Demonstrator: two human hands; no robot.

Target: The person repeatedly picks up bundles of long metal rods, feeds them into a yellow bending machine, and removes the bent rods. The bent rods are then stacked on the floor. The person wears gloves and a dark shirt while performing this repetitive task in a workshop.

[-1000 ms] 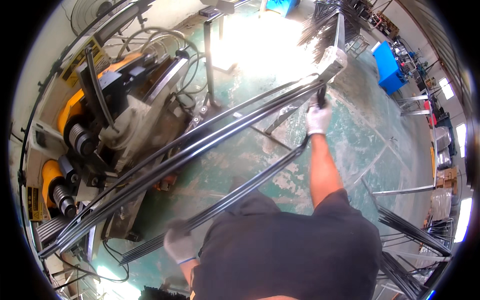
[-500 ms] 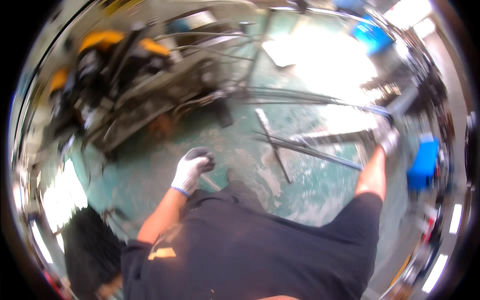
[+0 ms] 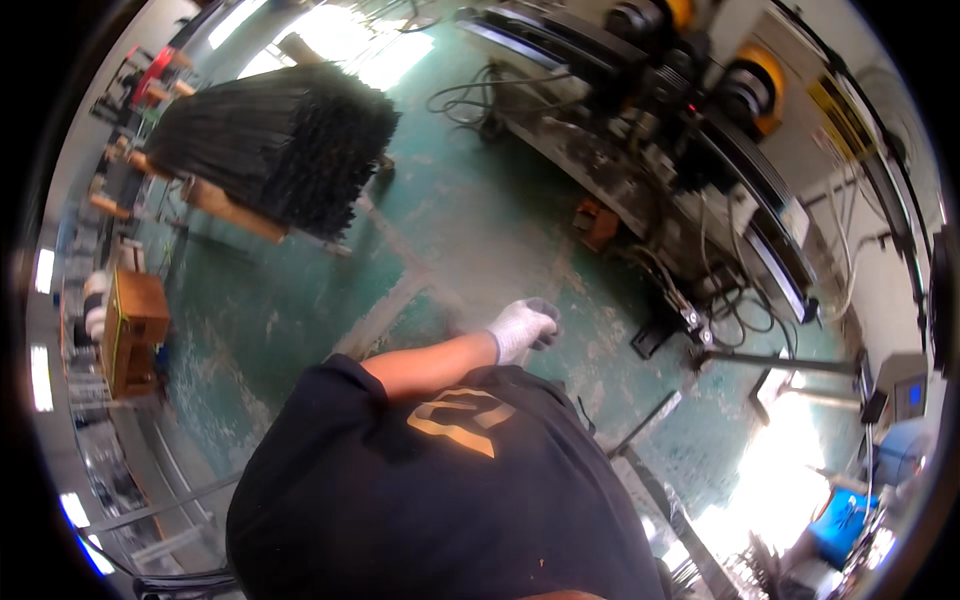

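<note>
My left hand (image 3: 525, 330), in a knitted, off-white glove, hangs over the scuffed, patchy green floor (image 3: 240, 340) on my side of the machine (image 3: 620, 165). Its fingers curl inward, but I cannot tell whether they close fully. My right hand is out of sight, so its state I cannot tell. The machine is hard-edged, dull metal, topped by a rounded yellow-orange housing (image 3: 765, 85). Well to its left, the thick bundle of slender dark rods (image 3: 320, 140) lies across a wooden beam (image 3: 235, 212), its jagged ends turned toward the machine.
</note>
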